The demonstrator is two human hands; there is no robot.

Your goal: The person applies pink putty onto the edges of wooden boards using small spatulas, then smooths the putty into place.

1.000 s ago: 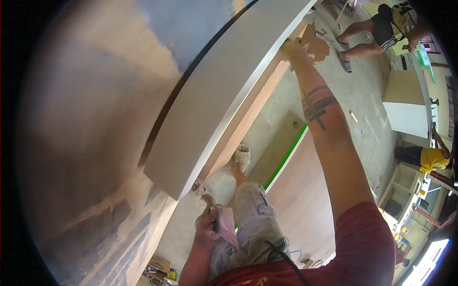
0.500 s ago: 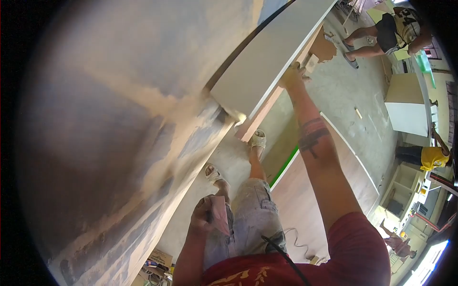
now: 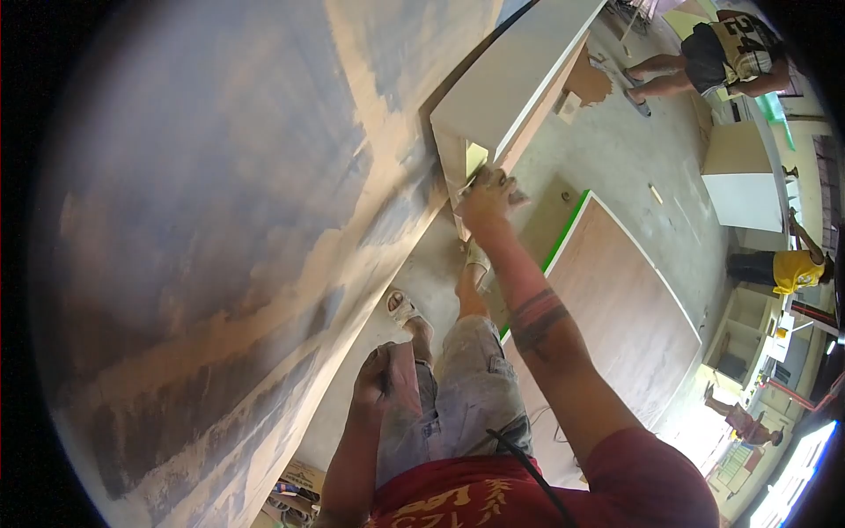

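My right hand [image 3: 486,198] presses a small piece of sandpaper against the near end of a long white panel [image 3: 510,75], at its lower edge. The panel lies on a big blue and tan worktop [image 3: 220,229] dusted with sanding powder. My left hand [image 3: 385,380] hangs low beside my leg, shut on a folded pinkish sheet of sandpaper [image 3: 407,374]. My dusty trousers and sandalled feet show below on the concrete floor.
A brown board with a green edge [image 3: 616,299] lies on the floor to the right. A person in a numbered shirt [image 3: 717,48] crouches at top right; another in yellow [image 3: 788,268] is by white cabinets [image 3: 748,180]. Boxes sit by the worktop's foot.
My right hand has slid along the white panel's lower edge toward me, from far out to its near end. The left hand stayed low with its sheet.
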